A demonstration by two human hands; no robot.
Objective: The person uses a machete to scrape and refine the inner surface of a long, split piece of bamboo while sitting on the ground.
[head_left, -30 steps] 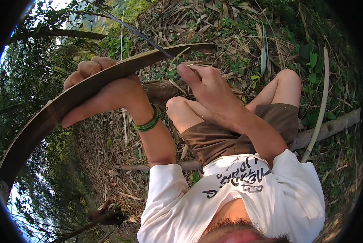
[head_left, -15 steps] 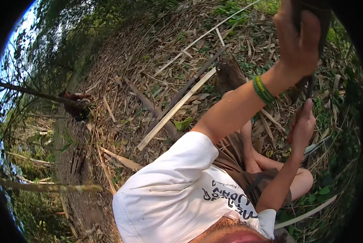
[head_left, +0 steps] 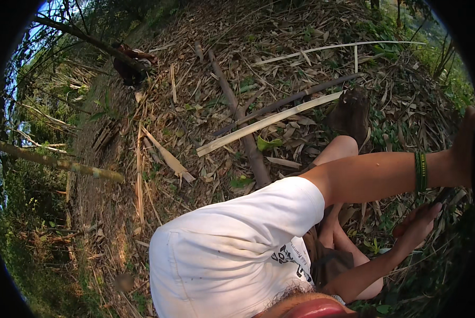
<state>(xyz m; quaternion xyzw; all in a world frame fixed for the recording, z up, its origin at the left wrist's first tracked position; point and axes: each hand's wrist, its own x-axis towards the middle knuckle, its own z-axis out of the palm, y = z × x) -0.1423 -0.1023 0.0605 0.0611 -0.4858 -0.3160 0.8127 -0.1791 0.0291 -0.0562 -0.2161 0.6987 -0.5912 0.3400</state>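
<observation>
My left arm, with a green wristband (head_left: 420, 171), reaches out to the right rim of the view. My left hand (head_left: 464, 144) is half cut off by the dark rim, so its fingers and whatever is in them are hidden. Lower down, my right hand (head_left: 416, 227) is held out with the fingers fairly straight. Its fingertips lie next to a short dark strip (head_left: 443, 197) that shows just below the left wrist. I am in a white shirt (head_left: 232, 238) and brown shorts, with a bare knee (head_left: 339, 151) bent up over the ground.
Dry bamboo leaves and husks cover the sloping ground. A pale split bamboo strip (head_left: 269, 122) lies across a dark stem (head_left: 290, 99) and a brown pole (head_left: 240, 119). A dark stump (head_left: 351, 114) stands by my knee. A green bamboo pole (head_left: 55, 162) lies at left.
The view has swung round. My left arm has dropped from up high to stretch sideways to the right rim. The long curved strip it gripped a second ago is out of sight.
</observation>
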